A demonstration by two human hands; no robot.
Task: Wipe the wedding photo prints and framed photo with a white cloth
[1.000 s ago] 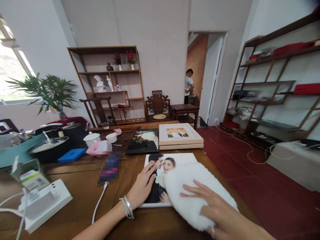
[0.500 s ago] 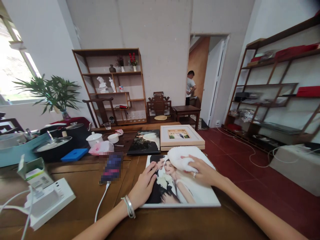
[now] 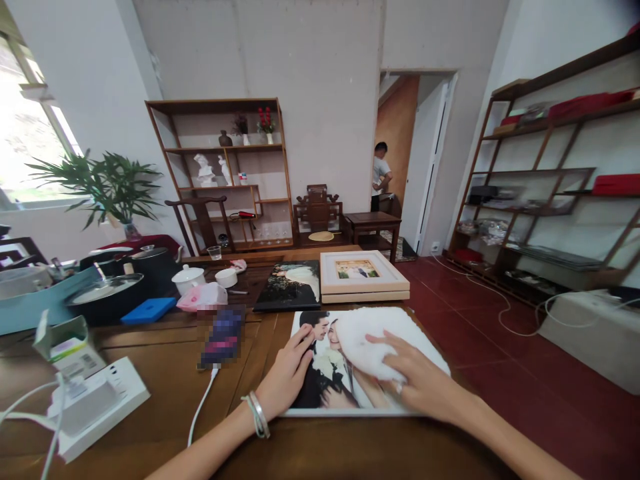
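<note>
White fluffy cloth (image 3: 361, 350) slid twd us, white-edged rect. photo panel (image 3: 330, 387)'s 2 o'clock, prob. mid-wipe; L hand (image 3: 287, 368), R hand (image 3: 419, 379) splayed.

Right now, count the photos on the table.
3: large photo under the left hand; dark photo farther back; framed photo at its right. Others may be hidden beneath.
</note>
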